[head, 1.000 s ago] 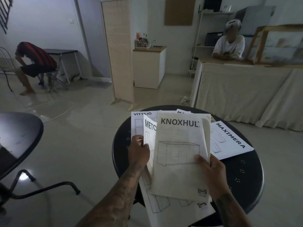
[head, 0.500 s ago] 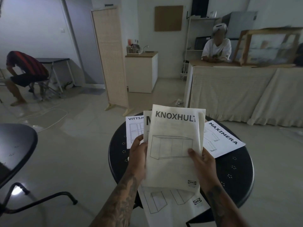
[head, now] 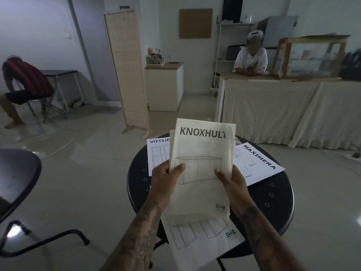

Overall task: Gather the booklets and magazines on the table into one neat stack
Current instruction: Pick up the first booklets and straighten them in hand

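The head view shows both hands holding a small bundle of booklets upright over the round black desk [head: 273, 202]. The front one is the KNOXHULT booklet [head: 203, 153], and the edge of at least one more sheet shows behind it at the upper left. The left hand [head: 164, 178] pinches the left edge of the bundle, thumb on the front cover and the other fingers hidden behind. The right hand [head: 232, 182] pinches the right edge in the same way, thumb on the front. Both forearms come up from the lower edge of the view and meet at the bundle, with the wrists nearly straight.

Relative to the KNOXHULT booklet, the VITTSJÖ booklet [head: 158, 157] lies flat on the desk just behind it to the left, and the MAXIMERA booklet [head: 257, 163] lies flat to the right, turned at an angle. A larger booklet [head: 201, 239] lies below it, hanging over the near edge of the desk.

I judge the step in hand is squaring the held bundle. To do it well, the hands should loosen the pinch a little and tap the lower edge on the desk, so the sheets slide level. Then the three lying booklets can be added. The overhanging one may slip off if it is pushed.
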